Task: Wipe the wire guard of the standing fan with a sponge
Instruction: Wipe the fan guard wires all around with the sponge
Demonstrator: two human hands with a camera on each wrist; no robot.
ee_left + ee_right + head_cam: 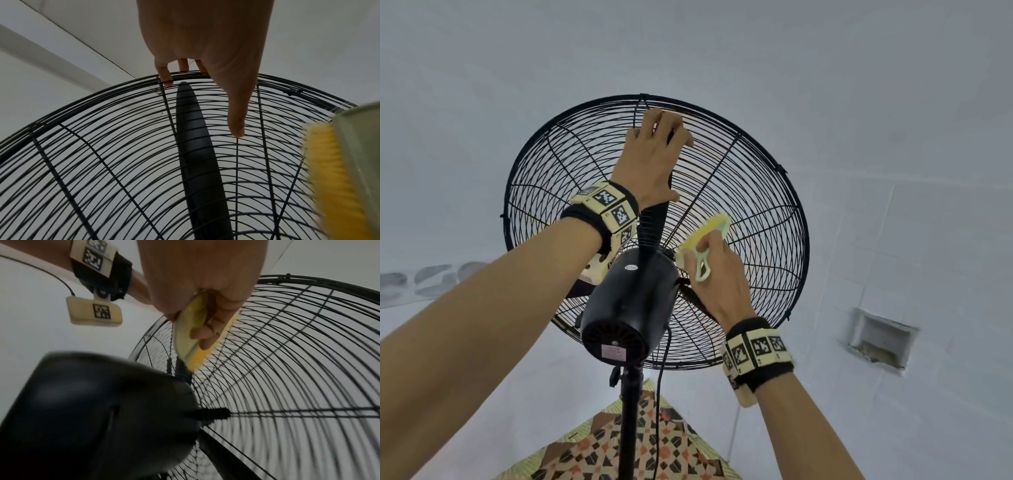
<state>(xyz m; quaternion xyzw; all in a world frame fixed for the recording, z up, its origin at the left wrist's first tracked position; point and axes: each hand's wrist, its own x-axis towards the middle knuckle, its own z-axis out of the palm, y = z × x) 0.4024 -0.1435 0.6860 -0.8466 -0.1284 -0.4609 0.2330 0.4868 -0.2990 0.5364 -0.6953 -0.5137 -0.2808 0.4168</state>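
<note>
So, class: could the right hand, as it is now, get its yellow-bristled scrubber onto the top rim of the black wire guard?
Probably yes: the right hand has bare wire above it, though the left hand already rests on the top rim.

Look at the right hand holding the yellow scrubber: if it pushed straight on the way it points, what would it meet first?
Probably the wire guard. The right hand aims its scrubber at the rear wires beside the motor housing; whether they already touch is unclear.
</note>
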